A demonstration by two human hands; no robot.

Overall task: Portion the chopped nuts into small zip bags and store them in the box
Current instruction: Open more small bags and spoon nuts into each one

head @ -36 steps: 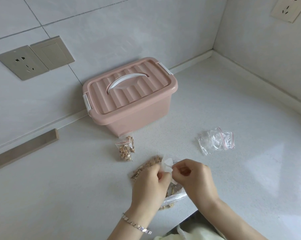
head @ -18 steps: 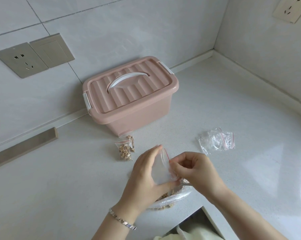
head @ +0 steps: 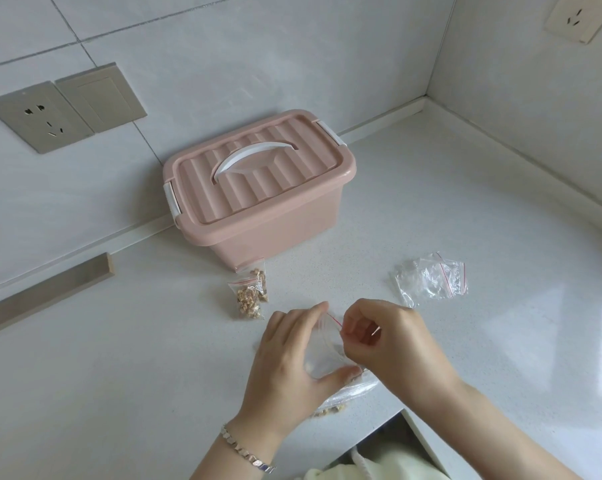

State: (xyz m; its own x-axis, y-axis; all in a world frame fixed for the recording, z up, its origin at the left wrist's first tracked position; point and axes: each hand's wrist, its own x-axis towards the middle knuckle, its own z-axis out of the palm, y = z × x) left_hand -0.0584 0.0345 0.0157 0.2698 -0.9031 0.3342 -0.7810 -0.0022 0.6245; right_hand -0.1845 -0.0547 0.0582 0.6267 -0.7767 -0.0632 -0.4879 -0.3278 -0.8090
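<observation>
L hand [head: 289, 368] cups an empty zip bag [head: 322, 351] upright, thumb under, fingers behind. R hand [head: 393, 344] pinches its red-lined mouth, prob. to pull it open for filling. The nut bag [head: 353, 391] lies right beneath, so the scoop is short. Filled bags [head: 249, 292] wait just before the box [head: 258, 192], lid on. Spare bags [head: 431, 278] sit apart, to the right. Tabletop [head: 119, 375] edge is near the wrists; there's open room left & ahead.
</observation>
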